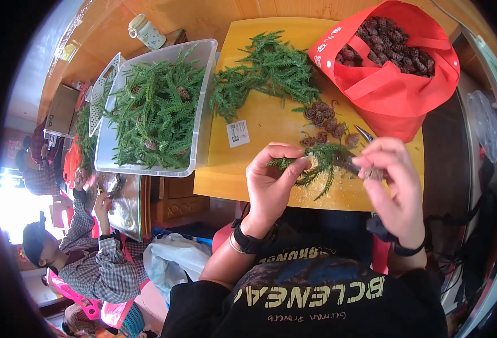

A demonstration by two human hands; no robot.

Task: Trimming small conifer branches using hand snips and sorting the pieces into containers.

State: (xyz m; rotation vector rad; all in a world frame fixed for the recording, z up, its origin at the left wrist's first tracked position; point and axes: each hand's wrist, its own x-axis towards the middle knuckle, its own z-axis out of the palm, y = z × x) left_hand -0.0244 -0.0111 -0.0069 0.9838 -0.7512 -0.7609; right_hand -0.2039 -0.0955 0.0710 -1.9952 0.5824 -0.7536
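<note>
Green sprig (316,163) is pinched in the left hand (271,180) above the near tabletop (260,135); right hand (392,186) is closed on scissors (353,160). Blades near fingers could nick them, I think.

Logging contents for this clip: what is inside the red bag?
The red bag stands open on the yellow board, filled with brown cones. Only the top layer shows; anything beneath is covered.
</note>
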